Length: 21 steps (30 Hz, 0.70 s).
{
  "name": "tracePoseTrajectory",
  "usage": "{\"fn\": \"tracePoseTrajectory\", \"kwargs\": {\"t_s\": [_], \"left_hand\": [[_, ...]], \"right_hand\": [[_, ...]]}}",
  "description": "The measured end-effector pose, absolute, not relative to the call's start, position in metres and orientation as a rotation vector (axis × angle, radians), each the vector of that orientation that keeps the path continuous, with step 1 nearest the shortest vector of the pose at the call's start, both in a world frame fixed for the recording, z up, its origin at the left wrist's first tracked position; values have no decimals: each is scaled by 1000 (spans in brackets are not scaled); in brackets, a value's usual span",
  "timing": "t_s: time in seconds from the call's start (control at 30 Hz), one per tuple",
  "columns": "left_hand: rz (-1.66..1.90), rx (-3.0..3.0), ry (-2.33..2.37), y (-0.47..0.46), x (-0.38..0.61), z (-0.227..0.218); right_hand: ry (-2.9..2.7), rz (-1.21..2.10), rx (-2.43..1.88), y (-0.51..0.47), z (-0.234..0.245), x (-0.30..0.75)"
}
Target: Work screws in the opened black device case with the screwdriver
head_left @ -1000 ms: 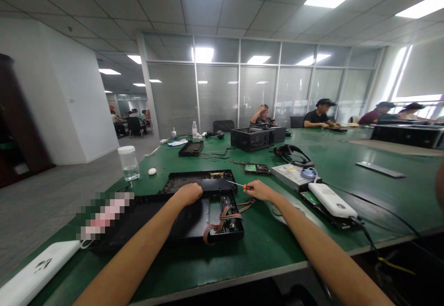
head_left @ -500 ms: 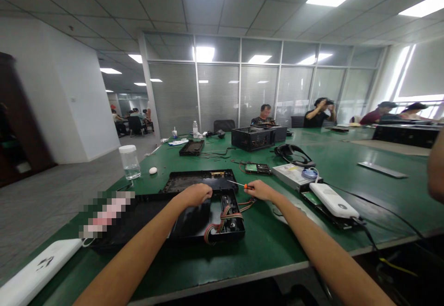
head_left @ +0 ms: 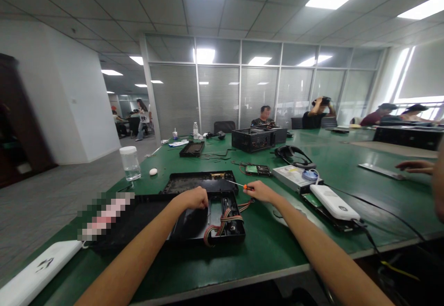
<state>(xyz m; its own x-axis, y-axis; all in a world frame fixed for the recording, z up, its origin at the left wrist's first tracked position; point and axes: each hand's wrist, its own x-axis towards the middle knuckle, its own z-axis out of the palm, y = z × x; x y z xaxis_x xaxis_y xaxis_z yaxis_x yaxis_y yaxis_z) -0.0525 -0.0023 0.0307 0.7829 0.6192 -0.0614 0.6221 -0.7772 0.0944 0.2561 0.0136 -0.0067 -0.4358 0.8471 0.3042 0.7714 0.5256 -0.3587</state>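
Observation:
My right hand (head_left: 261, 190) is closed around the orange handle of a screwdriver (head_left: 247, 187). Its thin metal shaft points left, over the right end of a flat black panel (head_left: 194, 183). My left hand (head_left: 194, 198) is curled, fingertips down, above an open black device case (head_left: 187, 232); whatever it may grip is hidden. At the case's right end, multicoloured ribbon wires (head_left: 222, 226) loop over black parts and run out onto the table between my hands.
A lidded clear jar (head_left: 130, 165) and a white round object (head_left: 153, 172) stand left. To the right lie a silver drive (head_left: 293, 176), a white power bank (head_left: 335, 202) and a black headset (head_left: 294, 156). A black computer chassis (head_left: 255, 138) sits behind. Another person's hand (head_left: 414, 166) touches a metal strip (head_left: 380, 171).
My left hand has shifted slightly left and down over the case. The right hand and screwdriver stay nearly still. Another person's hand has come in at the right.

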Motion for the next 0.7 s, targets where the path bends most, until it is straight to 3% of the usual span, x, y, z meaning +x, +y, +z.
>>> {"fn": "tracePoseTrajectory", "kwargs": {"t_s": [0.27,0.5,0.7], "left_hand": [[11,2574,1199,-6,-61,31],[247,2441,914,-12,-36,43],[168,2458,1003,13,-4,43]], "right_hand": [[-2248,208,-1264,10,-3,253],[-2225,186,-1216,8,-3,253],[-2238,190,-1221,12,-6,255]]}}
